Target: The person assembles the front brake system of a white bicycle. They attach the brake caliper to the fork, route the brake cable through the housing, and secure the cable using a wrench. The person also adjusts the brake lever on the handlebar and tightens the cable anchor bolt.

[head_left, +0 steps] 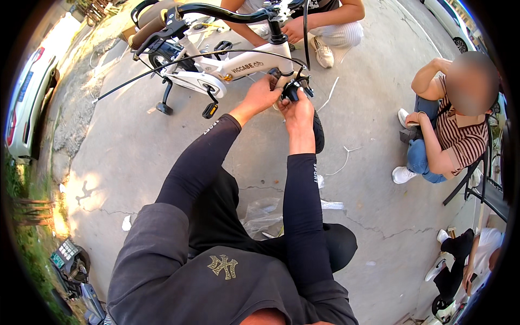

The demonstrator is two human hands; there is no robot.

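Observation:
A small white bicycle (246,66) stands in front of me, its head tube and front fork close to my hands. My left hand (262,95) is closed at the fork, beside the lower head tube, its fingertips partly hidden. My right hand (298,115) pinches a black fitting (293,90) at the top of the front wheel, thumb up against it; its exact kind is unclear. Below the right hand shows the black front tyre (318,132). A long black cable (162,66) runs across the frame, its loose end hanging out to the left.
Across the bicycle another person crouches, arms (346,12) near the frame. At the right someone in a striped shirt (470,138) sits on a chair. Clear plastic wrapping (261,212) and a white tie (346,158) lie on the concrete. A parked white car (30,103) stands far left.

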